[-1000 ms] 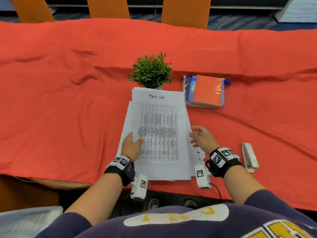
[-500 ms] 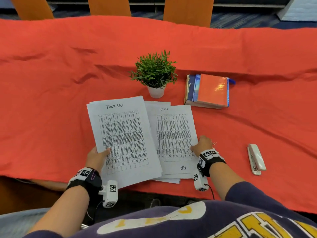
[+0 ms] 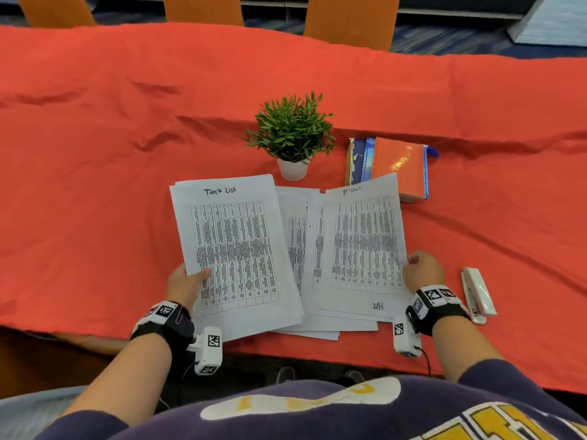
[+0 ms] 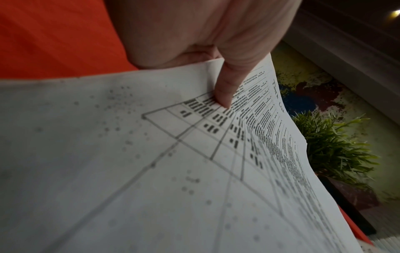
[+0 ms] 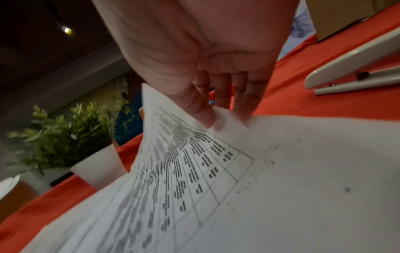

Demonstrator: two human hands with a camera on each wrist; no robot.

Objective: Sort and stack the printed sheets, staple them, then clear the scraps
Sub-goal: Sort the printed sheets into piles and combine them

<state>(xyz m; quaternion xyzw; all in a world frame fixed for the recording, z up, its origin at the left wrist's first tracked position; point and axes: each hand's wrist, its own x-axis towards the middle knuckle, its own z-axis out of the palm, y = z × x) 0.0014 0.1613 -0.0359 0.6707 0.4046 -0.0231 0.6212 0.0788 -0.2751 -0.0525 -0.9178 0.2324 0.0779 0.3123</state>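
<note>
**Two sheets held apart over a fanned pile**

The left hand (image 3: 184, 282), at lower centre-left of the head view, grips the lower left edge of a white printed sheet headed "Task List" (image 3: 233, 249), thumb on top over the table grid and fingers underneath. The left wrist view shows that thumb (image 4: 227, 89) pressed onto the printed cells. This sheet tilts slightly leftward, and its lower corner reaches past the near edge of the surface covered in an orange-red cloth (image 3: 95, 185).

The right hand (image 3: 422, 269), at lower centre-right, pinches the right edge of a second white printed sheet (image 3: 365, 242) with a handwritten heading I cannot read clearly and a mark scrawled near its bottom. In the right wrist view the thumb (image 5: 194, 106) lies on top and the fingers curl under, lifting that edge off the pile.

Between and beneath the two held sheets lies a loose fan of more white printed sheets (image 3: 297, 246), their lower edges staggered near the surface's front edge. All carry dense grey tables of small text.

A white stapler (image 3: 478, 293) lies just right of the right hand, apart from the papers. Above the sheets stand a small green plant in a white pot (image 3: 292, 134) and, to its right, a stack of books with an orange cover on top (image 3: 397, 166), its near corner hidden behind the right sheet's upper corner.
</note>
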